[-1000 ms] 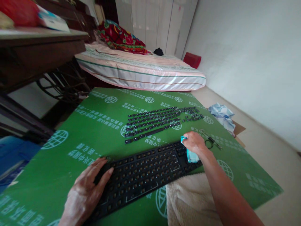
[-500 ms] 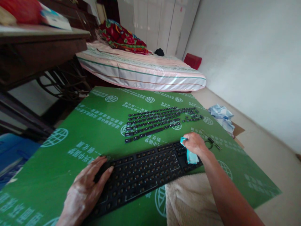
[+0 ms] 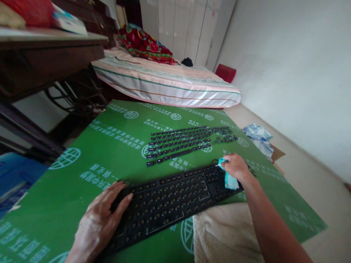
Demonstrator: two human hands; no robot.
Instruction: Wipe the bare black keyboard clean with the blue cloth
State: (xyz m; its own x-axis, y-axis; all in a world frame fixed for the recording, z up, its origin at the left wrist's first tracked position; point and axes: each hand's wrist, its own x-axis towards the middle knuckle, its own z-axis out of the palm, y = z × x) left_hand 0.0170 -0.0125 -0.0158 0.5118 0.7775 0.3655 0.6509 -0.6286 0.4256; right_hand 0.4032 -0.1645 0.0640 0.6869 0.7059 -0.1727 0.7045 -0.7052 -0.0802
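Observation:
A black keyboard [image 3: 167, 199] with its keycaps off lies slantwise on the green board, its bare switches showing. My left hand [image 3: 100, 215] grips its left end, thumb over the near face and fingers along the far corner. Over the keyboard's right end, my right hand [image 3: 236, 167] is closed around a teal-and-white cloth [image 3: 231, 181], which hangs down onto the number pad area. Beyond the keyboard, loose black keycaps [image 3: 175, 142] lie in rows that keep a keyboard layout.
The green printed board [image 3: 109, 146] carries everything. A beige fleece cloth [image 3: 222, 230] lies at its near edge. Beside my right hand is a thin tool [image 3: 253, 171], partly hidden. A bed [image 3: 170, 80] stands behind, a wooden table [image 3: 52, 51] at left, crumpled fabric [image 3: 257, 137] at right.
My right hand has slid right with the cloth, toward the keyboard's right edge, uncovering more of the number pad area. My left hand stays on the left end.

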